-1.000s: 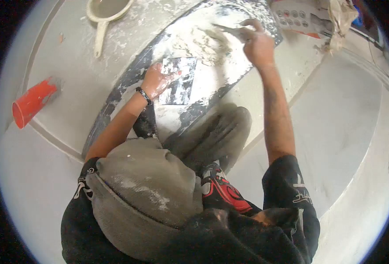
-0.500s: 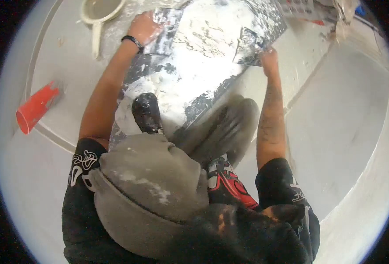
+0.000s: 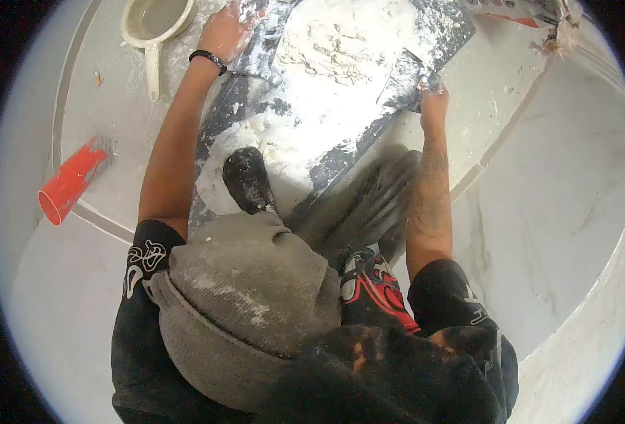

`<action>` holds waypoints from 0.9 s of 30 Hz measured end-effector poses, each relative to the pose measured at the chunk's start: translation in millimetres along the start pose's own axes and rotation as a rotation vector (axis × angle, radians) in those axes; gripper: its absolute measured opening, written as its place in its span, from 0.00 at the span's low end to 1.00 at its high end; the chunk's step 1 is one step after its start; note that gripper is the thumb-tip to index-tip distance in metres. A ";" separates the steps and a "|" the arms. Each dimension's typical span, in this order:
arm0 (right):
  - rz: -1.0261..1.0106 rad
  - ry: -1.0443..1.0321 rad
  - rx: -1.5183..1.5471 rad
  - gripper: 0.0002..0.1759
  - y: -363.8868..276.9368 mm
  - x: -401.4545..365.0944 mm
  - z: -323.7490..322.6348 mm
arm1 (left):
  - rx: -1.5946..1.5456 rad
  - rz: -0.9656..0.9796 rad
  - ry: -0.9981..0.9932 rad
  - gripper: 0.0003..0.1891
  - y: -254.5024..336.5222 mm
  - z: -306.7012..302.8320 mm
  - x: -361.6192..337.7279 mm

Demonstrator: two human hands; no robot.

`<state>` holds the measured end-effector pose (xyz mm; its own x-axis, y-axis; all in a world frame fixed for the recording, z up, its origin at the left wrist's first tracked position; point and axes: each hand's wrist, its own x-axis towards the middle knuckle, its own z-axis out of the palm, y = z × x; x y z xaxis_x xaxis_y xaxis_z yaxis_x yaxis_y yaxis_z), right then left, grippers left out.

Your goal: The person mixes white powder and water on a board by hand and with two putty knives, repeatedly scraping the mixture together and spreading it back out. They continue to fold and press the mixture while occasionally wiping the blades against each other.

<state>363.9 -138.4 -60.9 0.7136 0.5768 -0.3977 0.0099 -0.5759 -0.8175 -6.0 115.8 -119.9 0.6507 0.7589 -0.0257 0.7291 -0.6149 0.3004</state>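
Observation:
White paste or powder [image 3: 333, 53] lies heaped and spread over a long dark board [image 3: 330, 173] on the floor. At the board's far left, my left hand [image 3: 223, 34] is closed on the edge of a flat, white-smeared scraper [image 3: 261, 53]. My right hand [image 3: 433, 93] grips a second flat scraper [image 3: 400, 79] at the right edge of the heap, its blade against the white material. How the fingers wrap around each scraper is partly hidden. A dark shoe [image 3: 247, 177] rests on the near part of the board.
Left of the board stands a pale long-handled pot [image 3: 153, 76]. A red cup [image 3: 72, 182] lies on its side farther left, with grey residue by its base. A printed bag [image 3: 514, 10] is at the far right. My knee [image 3: 249, 283] rises close in front.
My left hand and its scraper have shifted slightly toward the far side. My right hand's scraper sits a little lower in view. The whole view has shifted slightly.

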 end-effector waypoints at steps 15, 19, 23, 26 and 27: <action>-0.183 0.126 -0.255 0.16 -1.1 -19.2 53.1 | -0.149 -0.102 0.045 0.25 70.2 -7.0 21.9; -0.116 0.076 -0.149 0.17 -9.8 -24.4 57.3 | -0.099 -0.112 -0.046 0.28 93.5 0.7 28.0; -0.165 0.164 -0.336 0.17 -29.4 -35.7 66.9 | -0.192 -0.244 -0.032 0.14 131.7 -13.8 35.1; -0.099 0.209 -0.329 0.15 -42.7 -41.2 73.5 | -0.055 -0.047 -0.303 0.17 139.7 -20.9 47.3; -0.101 0.212 -0.324 0.15 -53.1 -47.7 74.8 | -0.052 -0.043 -0.300 0.17 143.4 -21.1 48.6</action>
<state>276.9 -91.9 -29.7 0.8263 0.5267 -0.1996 0.2835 -0.6951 -0.6606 125.8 69.0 -57.9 0.6585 0.6824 -0.3173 0.7507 -0.5660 0.3407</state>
